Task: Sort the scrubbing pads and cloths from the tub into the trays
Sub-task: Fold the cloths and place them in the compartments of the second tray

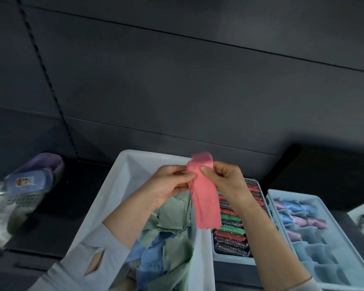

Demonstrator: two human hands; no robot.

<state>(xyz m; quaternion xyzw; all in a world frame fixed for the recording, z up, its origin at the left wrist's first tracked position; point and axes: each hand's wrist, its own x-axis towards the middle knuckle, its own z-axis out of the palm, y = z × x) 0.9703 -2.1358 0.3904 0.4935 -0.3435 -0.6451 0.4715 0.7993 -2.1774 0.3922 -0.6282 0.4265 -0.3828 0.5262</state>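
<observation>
On the far left of the dark desk (57,208) sits a blurred basket (19,203) with a blue wrapped pack (26,182) on top; what else it holds is unclear. Next comes the pale tub (122,179), with loose green cloths (172,215) and blue cloths (151,259) heaped inside.

Above the tub's right edge, the left hand (170,185) and the right hand (227,181) hold a pink cloth (204,198) up between them. The fingers of each hand pinch its upper part, thumbs to the front, and the rest hangs down limp over the tub rim. It looks light, thin and soft, with a textured weave and wavy edges, so it should fold or roll easily and won't slip much; a pinch near a corner or an edge is probably enough, and two hands help to keep it flat.

To the right, a narrow tray (229,257) is packed with glittery scrubbing pads (231,225) in red, green and dark rows. Further right, a divided tray (298,248) holds rolled blue and lilac cloths in its far cells; the near cells look unfilled. Behind everything runs a dark panelled wall (177,80).
</observation>
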